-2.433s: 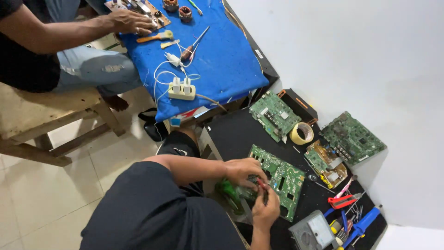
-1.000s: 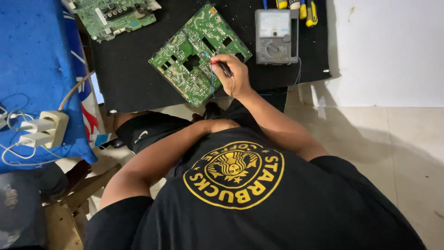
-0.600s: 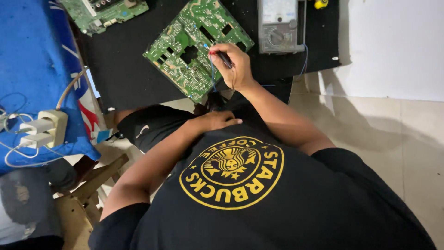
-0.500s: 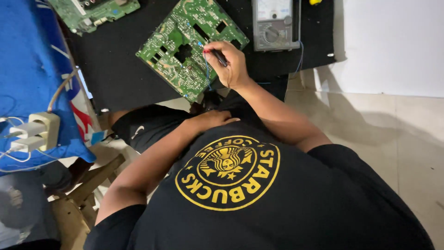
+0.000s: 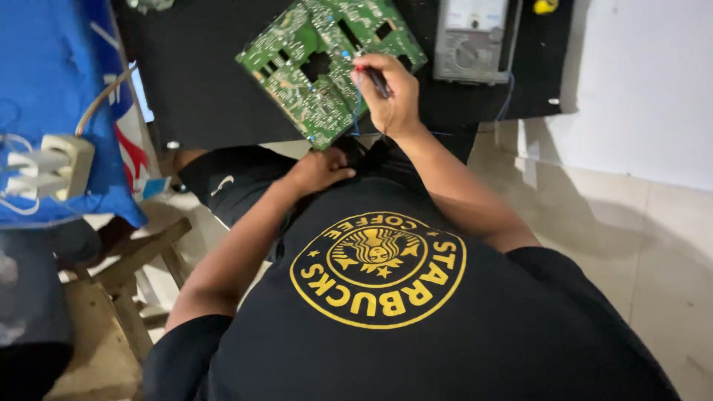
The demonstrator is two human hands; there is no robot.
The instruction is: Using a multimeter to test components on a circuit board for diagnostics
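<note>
Head view looks straight down over a seated person in a black shirt with a round yellow emblem (image 5: 377,269) on its front, at work at a black tabletop (image 5: 193,82). The right hand (image 5: 390,93) is closed around a slim dark probe with a red end (image 5: 373,76), pinching it like a pen, and the tip rests on the near edge of a green circuit board (image 5: 327,63). That board lies tilted on the tabletop, one corner jutting past the near edge toward the person's lap. The left hand (image 5: 319,169) sits low against the body, just below the overhanging corner of the board, fingers curled loosely together; whether it holds anything cannot be told (the palm faces away from the camera). Just right of the board, on the same tabletop, stands a grey multimeter (image 5: 475,38) with a dial on its face, and a thin blue lead (image 5: 508,95) runs from it along the black surface. At far left a blue cloth (image 5: 52,82) covers another surface, and a white power strip (image 5: 46,167) with plugs and pale cables rests on it. Below that, part of a wooden bench (image 5: 130,275) stands on a pale tiled floor (image 5: 639,245).
</note>
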